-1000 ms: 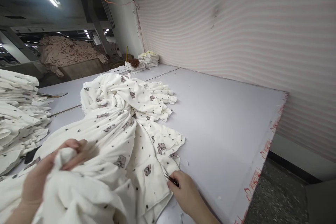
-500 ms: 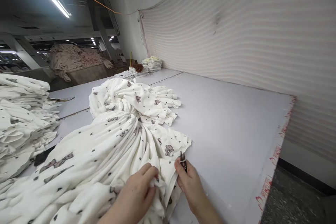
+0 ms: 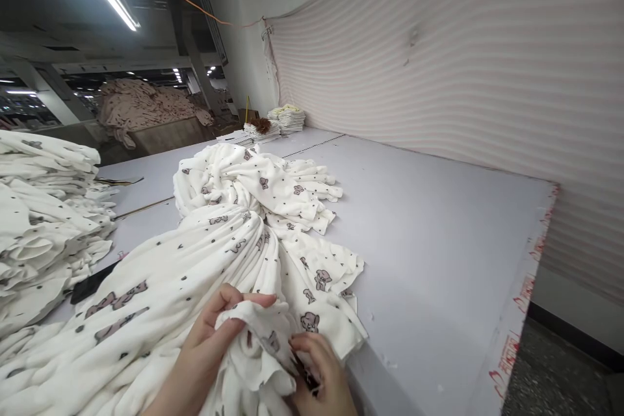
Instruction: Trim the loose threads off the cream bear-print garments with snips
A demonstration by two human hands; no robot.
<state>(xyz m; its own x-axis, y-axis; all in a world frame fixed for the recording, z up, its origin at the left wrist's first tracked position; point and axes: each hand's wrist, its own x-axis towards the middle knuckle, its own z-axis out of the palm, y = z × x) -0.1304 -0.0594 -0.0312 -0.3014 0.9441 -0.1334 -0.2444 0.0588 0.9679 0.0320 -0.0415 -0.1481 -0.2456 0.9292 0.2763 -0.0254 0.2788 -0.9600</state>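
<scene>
White fleece fabric (image 3: 195, 260) printed with small brown-grey animals and dark dots lies bunched and gathered across the table in front of me. My left hand (image 3: 214, 331) pinches a lifted edge of it between thumb and fingers. Close by on the right, my right hand (image 3: 322, 374) is closed around dark thread snips (image 3: 306, 374), their blades down beside the fabric edge. The snips' tips are partly hidden by cloth and fingers, so I cannot tell whether they touch the cloth.
The pale table (image 3: 429, 260) carries bits of lint on its right side. On the left rises a heap of similar fabric (image 3: 43, 227), with a dark flat object (image 3: 92, 283) near it. Folded stacks (image 3: 286, 119) stand at the back, beside a striped cloth curtain (image 3: 439, 65).
My left hand has raised a fabric edge and shifted left. The right hand has moved down and left toward it, turning the snips from pointing up to lying beside the cloth.
</scene>
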